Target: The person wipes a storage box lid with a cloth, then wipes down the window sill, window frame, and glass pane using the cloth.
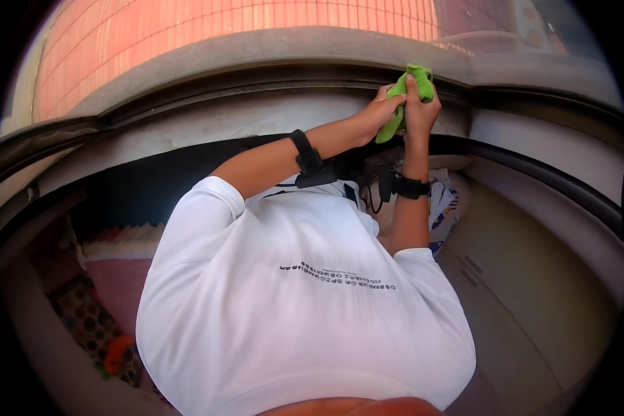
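Observation:
A bright green cloth is bunched up between my two hands at the window sill. My left hand grips its left side, the fingers closed around the folds. On the other side, my right hand is wrapped about the cloth, with its thumb pointing up along it. One end of the cloth sticks out above the hands and another hangs below. Both hands are in front of the dark window track. Black straps with small boxes sit on both forearms.
Beyond the window lies a reddish ribbed roof. A dark rail curves below the sill on the right. Pale cabinet-like panels stand at right. Pink fabric and an orange item are lower left.

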The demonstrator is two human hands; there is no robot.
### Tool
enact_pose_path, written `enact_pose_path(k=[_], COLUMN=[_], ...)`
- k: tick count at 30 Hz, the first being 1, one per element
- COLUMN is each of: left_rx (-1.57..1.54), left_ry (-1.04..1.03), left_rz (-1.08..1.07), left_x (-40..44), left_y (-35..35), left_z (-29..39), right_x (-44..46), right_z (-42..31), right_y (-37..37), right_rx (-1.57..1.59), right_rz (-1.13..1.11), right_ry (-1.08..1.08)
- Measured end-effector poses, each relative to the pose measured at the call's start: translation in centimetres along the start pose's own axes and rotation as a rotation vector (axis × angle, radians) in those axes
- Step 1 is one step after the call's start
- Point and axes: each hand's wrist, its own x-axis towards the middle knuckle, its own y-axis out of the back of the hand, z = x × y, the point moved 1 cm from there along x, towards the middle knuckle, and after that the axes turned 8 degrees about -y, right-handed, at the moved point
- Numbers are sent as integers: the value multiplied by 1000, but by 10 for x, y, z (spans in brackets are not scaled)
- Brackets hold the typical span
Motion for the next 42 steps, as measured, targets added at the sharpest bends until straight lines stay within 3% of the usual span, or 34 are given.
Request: enact_pose_path(k=[8, 12, 16, 20, 22, 25, 33, 42], left_rx=[95, 130, 79, -19, -26, -87, 18, 75], left_ry=[-66, -69, -87, -107, -69, -85, -7, -190], left_rz=[96, 76, -80, -24, 120, 133, 168, 307], left_x=[-94, -86, -46, -5, -1, -22, -36, -59], left_y=[77, 65, 19, 1, 3, 19, 15, 4], left_z=[53, 51, 33, 9, 4, 12, 31, 26], right_x=[-61, -57, -34, -9, -14, -18, -18, -17], right_z=[-2, -6, -13, -3, -9, 3, 2, 2], right_y=[-78, -65, -22, -10, -13, -28, -30, -33], right_rx=[-48, -8, 21, -16, -66, -38, 101, 133], right_rz=[-189, -200, 44, 73, 16, 12, -58, -244], right_ry=[188, 116, 121, 152, 92, 147, 37, 172])
